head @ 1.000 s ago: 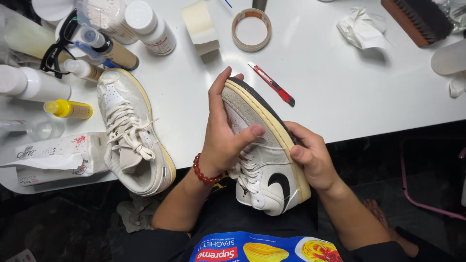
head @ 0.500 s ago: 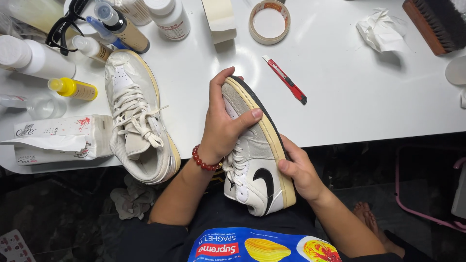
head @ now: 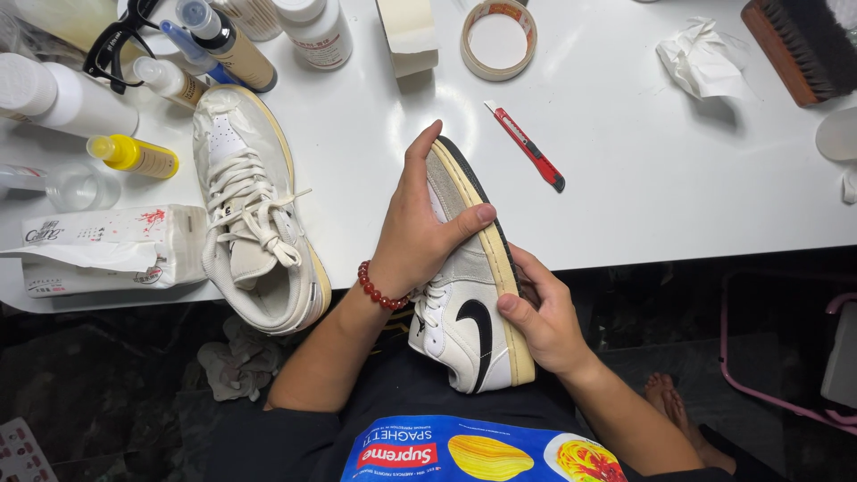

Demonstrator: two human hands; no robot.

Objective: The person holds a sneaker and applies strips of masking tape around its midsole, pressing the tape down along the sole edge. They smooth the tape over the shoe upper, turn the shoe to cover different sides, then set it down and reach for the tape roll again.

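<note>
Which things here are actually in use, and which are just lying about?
In hand:
- white low-top sneaker with yellowed sole, gripped by the left hand and right hand

Lying about:
- matching white laced sneaker
- red utility knife
- tape ring
- crumpled white tissue
- wooden brush
- yellow-capped bottle

white sneaker (head: 464,303), red cutter (head: 527,147)

To your right, the white table (head: 678,196) lay open between the red utility knife (head: 527,146) and crumpled tissue (head: 701,61). On your left, the second sneaker (head: 254,214), bottles (head: 134,156) and tissue pack (head: 107,250) crowded the way.
</note>
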